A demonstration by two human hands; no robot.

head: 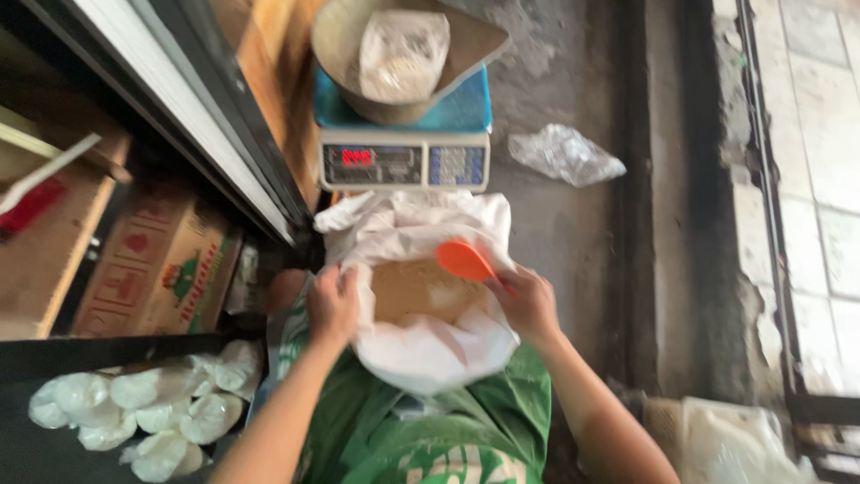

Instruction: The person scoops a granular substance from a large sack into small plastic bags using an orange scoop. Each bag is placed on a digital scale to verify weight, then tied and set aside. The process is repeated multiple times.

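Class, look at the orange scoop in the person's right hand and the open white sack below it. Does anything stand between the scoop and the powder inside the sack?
Nothing visible does. The orange plastic scoop, held by the right hand, hangs over the open mouth of the white plastic sack. The left hand grips the sack's rim at the side, apart from the beige powder.

Soft daylight comes from the right, where pale tiles (820,161) glare. The left side lies in shadow. Motion blur softens everything, edges most.

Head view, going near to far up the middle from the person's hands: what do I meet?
Left hand and right hand on the open white sack → orange scoop → digital scale → metal pan holding a filled clear bag.
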